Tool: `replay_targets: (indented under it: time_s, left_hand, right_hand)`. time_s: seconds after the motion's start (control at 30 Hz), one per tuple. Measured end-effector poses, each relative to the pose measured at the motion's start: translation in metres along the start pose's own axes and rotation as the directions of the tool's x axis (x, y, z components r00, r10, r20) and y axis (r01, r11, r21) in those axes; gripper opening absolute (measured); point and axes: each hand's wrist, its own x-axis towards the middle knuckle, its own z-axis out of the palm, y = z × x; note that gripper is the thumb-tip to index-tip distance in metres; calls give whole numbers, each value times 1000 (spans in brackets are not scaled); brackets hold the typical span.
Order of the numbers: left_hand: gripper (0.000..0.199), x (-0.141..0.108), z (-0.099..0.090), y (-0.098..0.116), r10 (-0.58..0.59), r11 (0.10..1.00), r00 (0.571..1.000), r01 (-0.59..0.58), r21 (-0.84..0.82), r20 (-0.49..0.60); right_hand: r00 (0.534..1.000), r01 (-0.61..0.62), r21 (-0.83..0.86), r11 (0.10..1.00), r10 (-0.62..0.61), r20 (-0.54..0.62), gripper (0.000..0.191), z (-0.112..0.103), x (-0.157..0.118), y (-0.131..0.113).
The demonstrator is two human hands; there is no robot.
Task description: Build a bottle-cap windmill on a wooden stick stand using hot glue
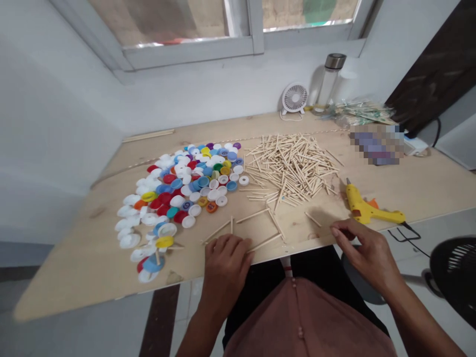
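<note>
My left hand (227, 258) rests at the table's front edge, fingers bent over the near part of a stick frame (275, 220); what lies under its fingertips is hidden. The frame is made of thin wooden sticks laid end to end, with one short stick (232, 225) standing near the fingers. My right hand (359, 245) is over the front edge, thumb and index finger pinched together; anything between them is too small to make out. Between the frame and this hand lies a loose stick (313, 219). Just beyond the right hand is a yellow glue gun (366, 207).
Many coloured bottle caps (176, 201) spread across the left. A pile of sticks (293, 166) lies at the centre. Behind stand a small white fan (295, 98) and a glass bottle (327, 87), beside bagged sticks (362, 111). A black chair (455, 272) is at right.
</note>
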Motion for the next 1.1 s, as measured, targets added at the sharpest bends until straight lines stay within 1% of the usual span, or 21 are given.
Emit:
replay_targets:
  time_s: [0.1,0.2,0.27,0.3,0.37,0.43,0.5,0.53,0.6,0.7,0.73,0.8,0.9,1.0,1.1]
  left_hand:
    - [13,1,-1,0,5,1000,1000,-6,-4,-11]
    - [14,-3,-4,-1,-7,1000,998,6,-16,-62]
    - [14,-9,-7,-5,-17,1000,994,17,-9,-111]
    - [14,-12,-9,-8,-28,1000,990,28,-1,-136]
    - [14,-20,-11,-14,-72,997,980,77,23,-184]
    - [15,-27,-13,-19,-139,986,963,155,52,-230]
    - [17,-33,-14,-22,-212,969,944,237,70,-253]
    - [18,-36,-14,-24,-251,958,935,277,71,-251]
    - [21,-40,-13,-26,-339,931,909,362,53,-243]
    - [25,-41,-10,-29,-467,875,858,483,25,-213]
    - [26,-41,-10,-30,-501,857,844,515,31,-189]
    - [29,-38,-10,-31,-555,824,825,563,64,-108]
    - [35,-29,-12,-31,-607,788,795,600,138,11]
    - [40,-19,-17,-30,-644,755,760,616,224,83]
    - [42,-8,-22,-30,-690,717,705,631,297,167]
  right_hand:
    - [999,-23,-54,998,21,-33,23,-9,2,11]
    - [996,-48,-172,984,35,-78,26,-23,4,32]
    - [994,-28,-282,959,-4,-113,28,-33,7,50]
    - [992,-2,-341,940,-42,-121,28,-39,8,59]
    - [988,91,-447,890,-136,-70,28,-48,12,78]
    - [975,205,-513,834,-218,36,30,-55,14,97]
    - [958,284,-543,790,-252,135,36,-57,16,113]
    - [953,304,-556,774,-256,164,39,-57,16,119]
    - [946,324,-581,747,-265,187,43,-56,18,128]
    - [936,353,-596,722,-278,217,45,-55,22,132]
    - [934,357,-587,726,-270,233,45,-54,24,132]
    - [937,342,-559,755,-232,260,44,-55,28,132]
    - [953,269,-499,824,-152,263,41,-57,30,132]
    - [972,172,-419,892,-85,218,37,-62,27,135]
    - [989,70,-247,967,-35,142,40,-70,22,133]
